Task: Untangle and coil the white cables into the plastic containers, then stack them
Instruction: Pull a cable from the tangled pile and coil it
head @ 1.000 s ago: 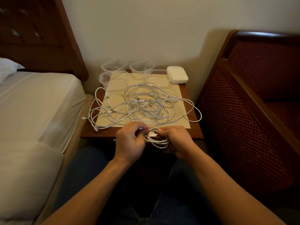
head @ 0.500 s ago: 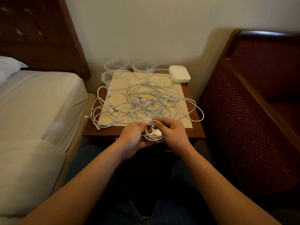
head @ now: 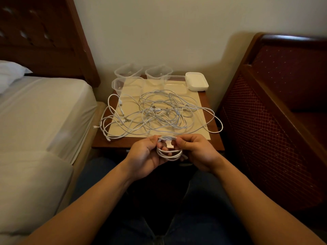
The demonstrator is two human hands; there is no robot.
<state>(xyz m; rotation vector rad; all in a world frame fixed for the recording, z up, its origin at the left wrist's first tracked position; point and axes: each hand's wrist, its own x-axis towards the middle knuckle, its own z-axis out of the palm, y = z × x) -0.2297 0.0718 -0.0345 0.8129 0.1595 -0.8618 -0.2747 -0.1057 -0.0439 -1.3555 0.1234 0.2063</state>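
Dim bedroom, small wooden counter point(head: 123, 145) btwn bed point(head: 40, 110) and dark red chair point(head: 276, 110). Nearest: person seated, both hands raised just in front of counter's near edge. Left hand point(head: 146, 156) and right hand point(head: 196, 152) each pinch one side of small coiled white cable point(head: 169, 152); fingers curled round its loops, coil hanging btwn them. Beyond, on cream mat point(head: 198, 128): loose tangle of white cables point(head: 159, 114), some strands spilling over L and R counter edges. Far edge by wall: clear plastic containers point(head: 128, 71), w/ white lids stack point(head: 196, 83) at right.
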